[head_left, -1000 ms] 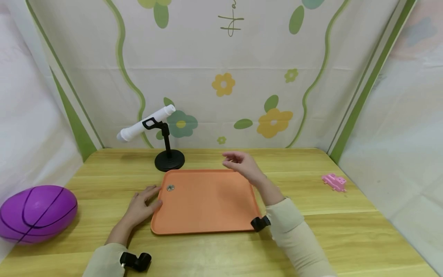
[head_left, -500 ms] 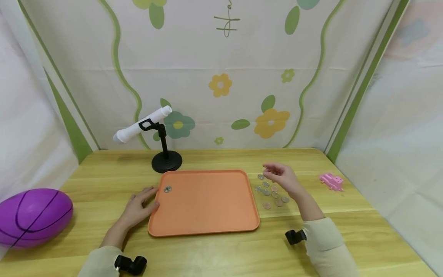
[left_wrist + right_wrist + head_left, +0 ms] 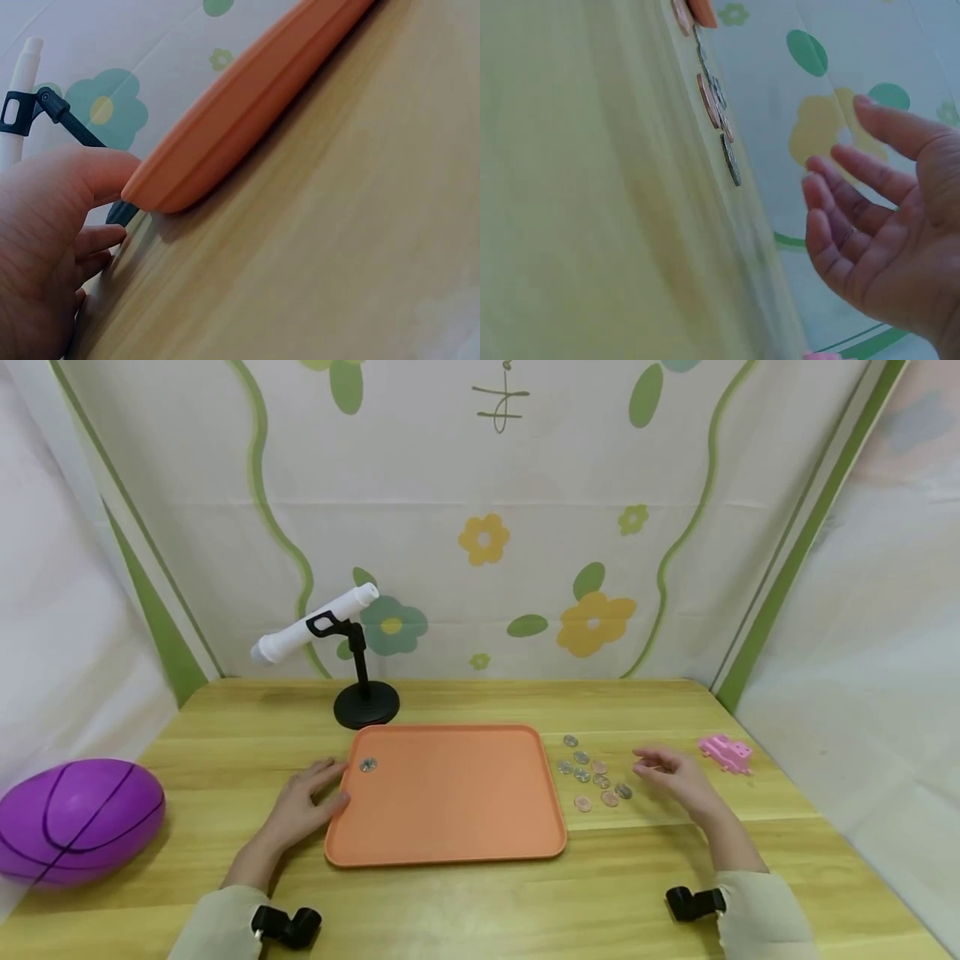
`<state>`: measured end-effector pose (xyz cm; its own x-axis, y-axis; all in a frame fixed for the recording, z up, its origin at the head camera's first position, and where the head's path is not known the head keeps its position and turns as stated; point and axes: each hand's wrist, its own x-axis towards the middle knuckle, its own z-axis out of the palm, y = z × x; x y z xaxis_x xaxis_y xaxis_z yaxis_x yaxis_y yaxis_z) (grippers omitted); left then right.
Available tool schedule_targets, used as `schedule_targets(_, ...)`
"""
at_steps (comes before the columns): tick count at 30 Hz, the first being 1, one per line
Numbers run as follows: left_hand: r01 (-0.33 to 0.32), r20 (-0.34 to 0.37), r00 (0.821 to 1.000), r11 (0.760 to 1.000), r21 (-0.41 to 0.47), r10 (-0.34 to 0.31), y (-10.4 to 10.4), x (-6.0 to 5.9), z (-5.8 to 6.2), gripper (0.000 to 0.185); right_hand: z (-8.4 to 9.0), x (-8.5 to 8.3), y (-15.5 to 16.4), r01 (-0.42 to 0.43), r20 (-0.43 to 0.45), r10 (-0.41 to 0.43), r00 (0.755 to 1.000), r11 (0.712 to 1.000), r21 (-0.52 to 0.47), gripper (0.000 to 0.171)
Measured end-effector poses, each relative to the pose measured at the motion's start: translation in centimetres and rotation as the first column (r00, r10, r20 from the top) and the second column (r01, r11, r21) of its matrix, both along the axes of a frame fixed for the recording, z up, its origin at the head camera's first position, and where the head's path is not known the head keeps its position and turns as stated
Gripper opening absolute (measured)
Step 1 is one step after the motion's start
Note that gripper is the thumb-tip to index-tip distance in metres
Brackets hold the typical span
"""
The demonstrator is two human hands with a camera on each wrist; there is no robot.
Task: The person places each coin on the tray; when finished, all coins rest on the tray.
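Observation:
An orange tray (image 3: pixel 450 802) lies on the wooden table, with one silvery coin (image 3: pixel 368 764) near its upper left corner. My left hand (image 3: pixel 303 802) rests at the tray's left edge, thumb touching the rim and fingers relaxed; the left wrist view shows the thumb against the tray's side (image 3: pixel 217 127). To the right of the tray, several silver and copper coins (image 3: pixel 582 775) lie loosely grouped on the wood. My right hand (image 3: pixel 678 781) hovers just right of those coins, fingers loosely bent and holding nothing. In the right wrist view its palm and parted fingers show beside the row of coins (image 3: pixel 709 101).
Behind the tray's left corner stands a white microphone (image 3: pixel 315 624) on a black stand (image 3: pixel 366 702). A purple ball (image 3: pixel 82 822) sits at the table's left side. Near the right edge lies a small pink toy (image 3: pixel 726 753). A flowered cloth (image 3: pixel 420 460) hangs behind the table.
My right hand has moved from above the tray's upper right corner, past the coins, to their right side. The coins it covered are now in sight. My left hand stays at the tray.

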<state>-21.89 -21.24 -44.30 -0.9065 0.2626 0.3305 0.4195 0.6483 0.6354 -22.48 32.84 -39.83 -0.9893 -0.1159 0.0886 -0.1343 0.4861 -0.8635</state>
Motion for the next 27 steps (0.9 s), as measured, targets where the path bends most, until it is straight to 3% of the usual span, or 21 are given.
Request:
schedule_targets(10,-0.007,0.004,1.000,1.000,-0.004,0.007,0.0,0.0,0.1,0.048,-2.7,0.0,0.8,0.045,0.013,-0.045,0.999,0.999,0.020,0.046)
schedule_targets(27,-0.023,0.012,1.000,1.000,-0.015,0.023,0.2,0.4,0.8,0.047,-3.7,0.0,-0.5,0.053,-0.079,-0.039,0.996,0.981,0.188,0.035)
